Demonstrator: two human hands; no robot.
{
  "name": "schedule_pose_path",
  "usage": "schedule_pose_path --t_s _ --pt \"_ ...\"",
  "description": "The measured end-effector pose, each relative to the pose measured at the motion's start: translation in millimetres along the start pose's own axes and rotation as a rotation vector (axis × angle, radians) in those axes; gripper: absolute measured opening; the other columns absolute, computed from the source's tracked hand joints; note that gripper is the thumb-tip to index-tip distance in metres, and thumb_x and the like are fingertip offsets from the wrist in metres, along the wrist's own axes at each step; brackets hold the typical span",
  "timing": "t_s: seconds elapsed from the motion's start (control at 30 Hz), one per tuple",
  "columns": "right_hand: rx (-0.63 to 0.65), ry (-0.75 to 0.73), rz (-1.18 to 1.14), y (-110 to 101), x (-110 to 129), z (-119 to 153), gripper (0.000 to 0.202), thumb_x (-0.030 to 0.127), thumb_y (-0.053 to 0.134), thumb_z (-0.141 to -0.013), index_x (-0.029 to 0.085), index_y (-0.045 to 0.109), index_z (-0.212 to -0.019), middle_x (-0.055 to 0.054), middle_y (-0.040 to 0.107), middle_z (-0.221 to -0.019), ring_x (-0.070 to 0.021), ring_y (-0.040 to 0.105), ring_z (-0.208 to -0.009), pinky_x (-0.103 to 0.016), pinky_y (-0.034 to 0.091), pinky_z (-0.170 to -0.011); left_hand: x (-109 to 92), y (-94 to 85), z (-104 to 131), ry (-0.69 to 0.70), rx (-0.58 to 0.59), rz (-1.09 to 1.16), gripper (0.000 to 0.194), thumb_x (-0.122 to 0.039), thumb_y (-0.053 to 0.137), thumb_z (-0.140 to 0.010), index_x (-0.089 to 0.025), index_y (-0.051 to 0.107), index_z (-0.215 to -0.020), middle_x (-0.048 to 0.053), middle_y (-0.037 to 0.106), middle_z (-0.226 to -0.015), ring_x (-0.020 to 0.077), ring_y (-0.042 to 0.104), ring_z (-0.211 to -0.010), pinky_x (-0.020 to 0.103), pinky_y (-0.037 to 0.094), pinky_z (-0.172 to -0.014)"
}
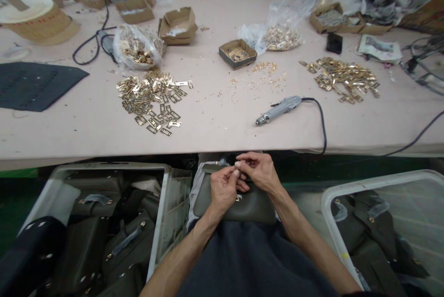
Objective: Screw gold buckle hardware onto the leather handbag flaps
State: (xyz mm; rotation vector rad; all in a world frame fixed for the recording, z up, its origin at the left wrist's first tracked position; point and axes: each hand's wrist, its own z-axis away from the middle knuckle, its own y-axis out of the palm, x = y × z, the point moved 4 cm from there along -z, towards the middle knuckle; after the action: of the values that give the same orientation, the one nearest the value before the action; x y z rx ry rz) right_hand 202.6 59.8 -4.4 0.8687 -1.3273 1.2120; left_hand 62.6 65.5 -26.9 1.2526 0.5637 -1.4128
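A dark olive bag (pixel 255 207) lies across the lap below the table edge, with a small metal fitting (pixel 238 198) on its front. Above it, my left hand (pixel 225 188) and my right hand (pixel 258 170) meet at the fingertips. Each hand is closed in a pinch of thumb and index finger; whatever is between them is too small to make out. On the table beyond the hands rests a grey electric screwdriver (pixel 279 109), its tip pointing left. Gold metal plates (pixel 152 98) are heaped at the left, and gold clasp pieces (pixel 343 77) at the right.
Tiny gold screws (pixel 265 68) are scattered near a small cardboard box (pixel 237 54). A white crate (pixel 166 209) with olive bags stands at left, another white crate (pixel 328 204) at right. The screwdriver's cable (pixel 322 121) hangs over the table edge.
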Motion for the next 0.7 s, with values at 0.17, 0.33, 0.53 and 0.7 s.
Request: schedule_pose_path --t_s 0.17,0.33,0.53,0.7 --pt "-0.029 -0.03 0.118 3.5 6.1 0.1 0.012 0.027 0.074 -0.083 0.016 0.077 -0.079 -0.003 0.07 -0.072 -0.015 0.062 -0.059 -0.023 0.046 -0.055 2.5 -0.9 2.5 -0.003 -0.002 0.006 0.034 -0.043 0.07 -0.088 -0.009 0.07 -0.091 0.006 0.071 -0.062 0.017 0.068 -0.047 0.025 0.059 -0.049" --pt "-0.093 -0.051 0.177 10.2 3.1 1.0 0.011 0.026 0.073 -0.082 0.016 0.077 -0.077 -0.003 0.069 -0.072 -0.0145 0.061 -0.059 -0.023 0.045 -0.055 6.8 -3.8 1.6 -0.03 0.017 0.01 0.036 -0.045 0.07 -0.088 -0.01 0.071 -0.09 0.006 0.071 -0.06 0.0176 0.068 -0.047 0.026 0.059 -0.05" --pt "-0.098 0.05 0.234 9.5 14.7 4.3 0.022 0.034 0.068 -0.087 0.016 0.076 -0.077 -0.003 0.068 -0.062 -0.0164 0.061 -0.052 -0.024 0.045 -0.051 9.1 -6.7 -0.6 -0.011 -0.033 0.032 0.036 -0.044 0.071 -0.087 -0.009 0.072 -0.096 0.005 0.071 -0.064 0.0157 0.066 -0.045 0.024 0.057 -0.046" --pt "-0.525 -0.114 0.463 -52.8 52.0 -18.1 0.034 0.047 0.062 -0.092 0.015 0.076 -0.091 -0.006 0.071 -0.074 -0.0204 0.066 -0.062 -0.028 0.051 -0.063 11.3 -6.4 -0.9 -0.027 -0.033 0.066 0.037 -0.045 0.072 -0.086 -0.009 0.071 -0.087 0.007 0.072 -0.07 0.0141 0.066 -0.046 0.021 0.055 -0.045"
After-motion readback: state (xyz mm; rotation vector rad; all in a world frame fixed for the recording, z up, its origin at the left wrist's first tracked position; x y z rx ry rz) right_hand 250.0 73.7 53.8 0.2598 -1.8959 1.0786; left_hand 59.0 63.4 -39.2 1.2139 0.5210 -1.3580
